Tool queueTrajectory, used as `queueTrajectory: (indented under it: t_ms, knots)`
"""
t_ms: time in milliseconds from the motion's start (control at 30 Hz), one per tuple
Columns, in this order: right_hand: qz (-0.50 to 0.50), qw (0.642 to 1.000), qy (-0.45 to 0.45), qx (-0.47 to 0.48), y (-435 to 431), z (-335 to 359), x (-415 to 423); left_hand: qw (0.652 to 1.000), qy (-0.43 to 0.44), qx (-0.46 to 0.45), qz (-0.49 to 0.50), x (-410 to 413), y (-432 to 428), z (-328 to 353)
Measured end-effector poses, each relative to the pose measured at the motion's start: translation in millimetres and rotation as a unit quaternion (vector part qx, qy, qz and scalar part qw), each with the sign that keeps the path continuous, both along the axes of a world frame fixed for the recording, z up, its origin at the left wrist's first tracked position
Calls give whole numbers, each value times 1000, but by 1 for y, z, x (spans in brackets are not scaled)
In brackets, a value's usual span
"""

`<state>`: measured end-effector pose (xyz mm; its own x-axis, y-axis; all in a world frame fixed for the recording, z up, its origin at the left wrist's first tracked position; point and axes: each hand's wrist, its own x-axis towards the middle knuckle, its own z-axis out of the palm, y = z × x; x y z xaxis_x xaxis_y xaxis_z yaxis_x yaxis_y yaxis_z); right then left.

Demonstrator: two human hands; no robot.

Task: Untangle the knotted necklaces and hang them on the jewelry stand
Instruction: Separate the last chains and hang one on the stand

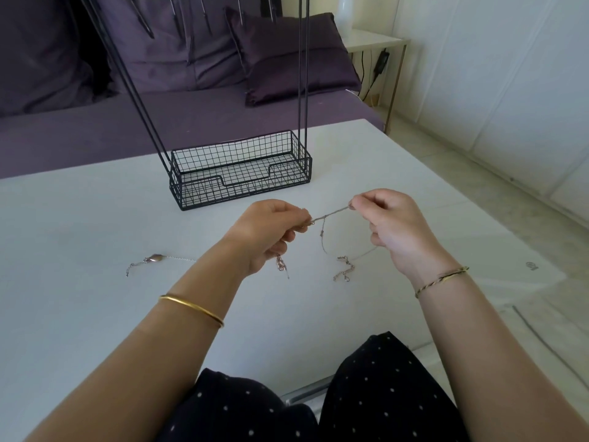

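Observation:
Thin tangled necklace chains [331, 213] stretch taut between my two hands above the white table [95, 314]. My left hand [267, 232] pinches one end, and a clasp end dangles below its fingers. My right hand [395, 224] pinches the other end, with a loop and two clasp ends [342, 271] hanging down to the table. Another necklace with a small pendant [156, 259] lies flat on the table to the left. The black wire jewelry stand [239, 169] with a mesh basket base stands just beyond my hands, its rods rising out of view.
A purple sofa with cushions [287, 59] sits behind the table. A small side table [376, 43] with cables stands at the back right. My lap in dark dotted fabric [366, 397] is at the table's near edge.

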<state>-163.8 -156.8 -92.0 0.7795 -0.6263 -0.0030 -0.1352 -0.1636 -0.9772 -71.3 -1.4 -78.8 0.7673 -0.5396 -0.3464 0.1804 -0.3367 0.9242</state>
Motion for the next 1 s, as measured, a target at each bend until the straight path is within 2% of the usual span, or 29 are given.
queueTrajectory:
  t_ms: [100, 200, 367, 467, 600, 700, 800, 867, 1000]
  knots:
    - [-21, 999, 13, -43, -1, -2, 1, 996, -51, 55, -54, -1, 1, -1]
    - [-34, 997, 32, -67, -2, -6, 3, 991, -115, 59, -46, -3, 1, 1]
    - [-15, 991, 82, -106, -4, -7, 1, 989, -133, 50, -39, -4, -1, 8]
    - [49, 985, 121, -113, 2, -7, -1, 994, -97, 29, -37, -7, -2, 10]
    - [93, 994, 50, 8, 11, 1, -1, 998, -44, 9, -34, -10, -4, 14]
    - [126, 991, -7, 36, 13, 6, -1, 1000, -12, 5, -27, -10, -5, 16]
    - [169, 983, -73, -10, 20, 4, -1, 999, 36, -25, -14, -10, -6, 18]
    - [153, 982, -100, -51, 22, 2, 1, 996, 75, -42, -3, -10, -7, 19]
    - [119, 975, -85, -166, 23, 5, 5, 985, 156, -66, 17, -9, -7, 18]
